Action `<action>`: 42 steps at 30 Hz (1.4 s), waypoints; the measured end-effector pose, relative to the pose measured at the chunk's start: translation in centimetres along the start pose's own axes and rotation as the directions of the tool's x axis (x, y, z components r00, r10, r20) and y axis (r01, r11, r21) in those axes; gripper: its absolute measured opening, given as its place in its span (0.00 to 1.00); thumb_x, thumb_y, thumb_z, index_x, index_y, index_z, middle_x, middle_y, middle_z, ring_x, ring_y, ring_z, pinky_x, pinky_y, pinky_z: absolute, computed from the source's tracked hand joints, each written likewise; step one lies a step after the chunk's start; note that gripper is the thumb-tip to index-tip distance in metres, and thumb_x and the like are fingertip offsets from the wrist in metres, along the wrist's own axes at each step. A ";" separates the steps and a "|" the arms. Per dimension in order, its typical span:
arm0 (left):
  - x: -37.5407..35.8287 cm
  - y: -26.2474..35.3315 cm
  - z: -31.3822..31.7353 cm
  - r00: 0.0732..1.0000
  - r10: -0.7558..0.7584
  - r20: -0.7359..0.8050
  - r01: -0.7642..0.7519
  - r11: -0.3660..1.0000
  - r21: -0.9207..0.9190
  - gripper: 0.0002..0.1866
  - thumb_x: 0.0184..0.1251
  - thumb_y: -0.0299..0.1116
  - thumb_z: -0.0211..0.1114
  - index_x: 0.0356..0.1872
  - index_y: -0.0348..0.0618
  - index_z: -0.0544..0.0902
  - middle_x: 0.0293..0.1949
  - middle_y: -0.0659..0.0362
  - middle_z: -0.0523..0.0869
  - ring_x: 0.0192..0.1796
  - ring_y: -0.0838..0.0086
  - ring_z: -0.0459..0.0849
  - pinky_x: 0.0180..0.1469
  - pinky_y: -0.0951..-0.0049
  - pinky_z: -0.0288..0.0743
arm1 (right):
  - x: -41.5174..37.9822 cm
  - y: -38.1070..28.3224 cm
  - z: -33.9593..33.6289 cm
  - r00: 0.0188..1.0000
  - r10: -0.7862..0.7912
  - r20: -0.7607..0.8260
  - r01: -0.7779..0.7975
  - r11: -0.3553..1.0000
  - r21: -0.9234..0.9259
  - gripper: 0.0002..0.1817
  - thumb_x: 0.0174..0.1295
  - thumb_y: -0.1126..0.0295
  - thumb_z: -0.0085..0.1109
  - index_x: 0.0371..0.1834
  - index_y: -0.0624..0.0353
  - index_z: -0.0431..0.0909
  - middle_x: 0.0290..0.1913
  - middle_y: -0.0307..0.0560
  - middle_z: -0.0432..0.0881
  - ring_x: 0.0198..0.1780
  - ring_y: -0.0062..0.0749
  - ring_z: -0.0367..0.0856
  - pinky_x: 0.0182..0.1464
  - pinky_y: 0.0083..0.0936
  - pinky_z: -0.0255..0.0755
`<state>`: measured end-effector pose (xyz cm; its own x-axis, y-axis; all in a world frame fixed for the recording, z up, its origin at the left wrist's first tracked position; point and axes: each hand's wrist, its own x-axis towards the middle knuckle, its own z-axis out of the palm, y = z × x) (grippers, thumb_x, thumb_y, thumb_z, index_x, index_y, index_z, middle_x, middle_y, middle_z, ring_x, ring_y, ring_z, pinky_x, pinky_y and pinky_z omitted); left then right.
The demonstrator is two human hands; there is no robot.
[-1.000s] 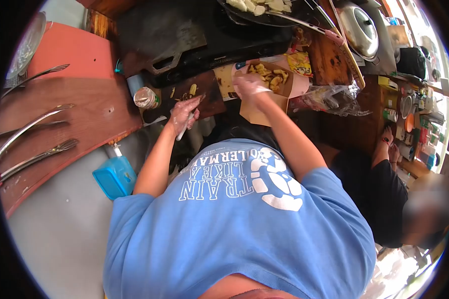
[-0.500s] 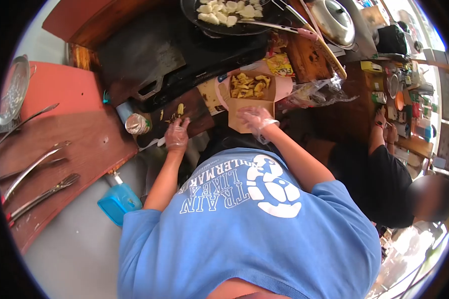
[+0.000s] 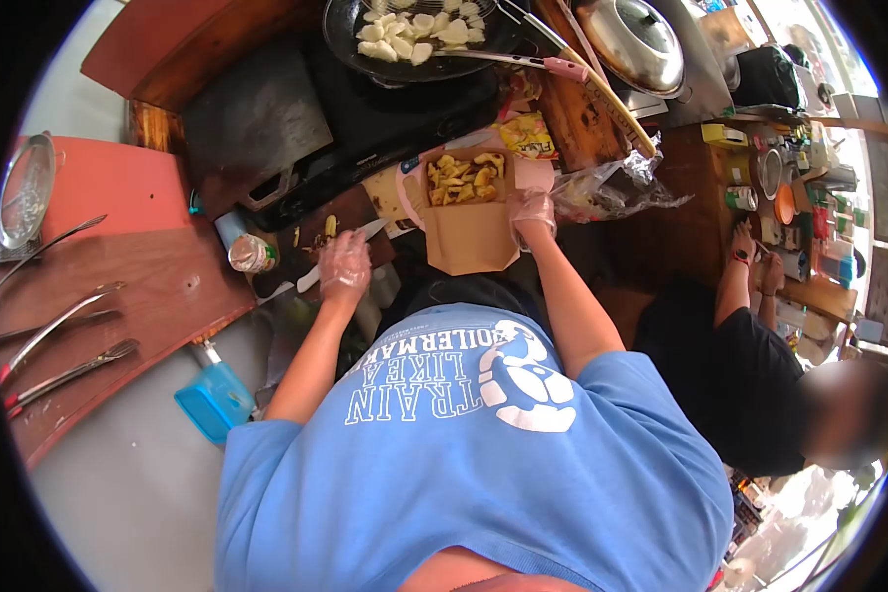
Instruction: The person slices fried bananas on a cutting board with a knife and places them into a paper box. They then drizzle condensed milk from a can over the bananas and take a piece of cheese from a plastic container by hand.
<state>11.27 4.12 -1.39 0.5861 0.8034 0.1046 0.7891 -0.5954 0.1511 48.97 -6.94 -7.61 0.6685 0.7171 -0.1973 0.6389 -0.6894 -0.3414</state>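
Note:
My left hand [image 3: 345, 264], in a clear plastic glove, rests over a knife [image 3: 309, 279] on the dark cutting board [image 3: 376, 200]. Its fingers look slightly apart; the knife's white handle and blade tip show on either side. Small yellow-brown food pieces [image 3: 331, 226] lie just past the fingertips. My right hand [image 3: 532, 214], gloved too, holds the right side of an open cardboard box [image 3: 472, 237], its fingers closed at the edge. Browned food pieces [image 3: 464, 180] fill the box's far compartment.
Beyond the stove [image 3: 365, 158] is a wok [image 3: 350, 54] with pale pieces and a pink-handled utensil [image 3: 567, 68]. A can [image 3: 252, 254] stands left of the board. Tongs [image 3: 64, 326] lie on the left table. Another person [image 3: 720, 365] works at the right.
My right hand has moved from above the box's lid flap to its right edge. My left hand has shifted over the knife, and more of the knife shows. The whole view has shifted slightly.

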 end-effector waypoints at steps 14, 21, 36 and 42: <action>16.8 22.1 1.0 0.909 0.137 0.395 -0.092 0.987 -0.130 0.27 0.68 0.34 0.62 0.70 0.48 0.74 0.61 0.47 0.82 0.65 0.52 0.79 0.68 0.56 0.72 | 2.6 7.1 2.5 0.814 -0.448 0.370 0.501 0.864 -0.054 0.14 0.72 0.61 0.50 0.41 0.56 0.85 0.33 0.44 0.89 0.39 0.38 0.87 0.41 0.34 0.78; 6.7 18.7 -2.6 0.987 -0.097 0.130 0.113 0.987 -0.116 0.21 0.66 0.35 0.64 0.60 0.46 0.84 0.52 0.48 0.86 0.57 0.51 0.83 0.61 0.56 0.75 | 1.0 6.0 -2.0 0.754 -0.170 0.634 -0.331 0.736 0.591 0.10 0.70 0.63 0.59 0.42 0.56 0.86 0.31 0.39 0.85 0.25 0.23 0.80 0.24 0.23 0.74; -3.8 -7.3 -3.4 0.356 -0.866 -0.350 0.742 0.490 -0.458 0.53 0.48 0.44 0.84 0.73 0.33 0.66 0.61 0.34 0.80 0.64 0.44 0.79 0.68 0.55 0.70 | 1.1 2.7 -4.9 0.623 -0.014 0.782 -0.566 0.682 0.463 0.14 0.71 0.58 0.61 0.50 0.55 0.81 0.37 0.40 0.84 0.30 0.27 0.82 0.28 0.25 0.75; -0.4 -13.7 0.3 0.327 -0.905 -0.273 0.606 0.422 -0.674 0.47 0.46 0.42 0.85 0.68 0.41 0.71 0.59 0.44 0.83 0.60 0.51 0.82 0.64 0.56 0.73 | -2.2 5.2 -4.6 0.608 0.065 0.792 -0.654 0.606 0.452 0.17 0.72 0.57 0.59 0.57 0.55 0.79 0.47 0.44 0.88 0.32 0.25 0.82 0.30 0.23 0.76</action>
<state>0.27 11.97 -3.76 -0.5721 0.8033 0.1655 0.5644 0.2392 0.7901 52.61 -12.58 -4.78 0.1460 0.4719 -0.8695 -0.2222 -0.8408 -0.4936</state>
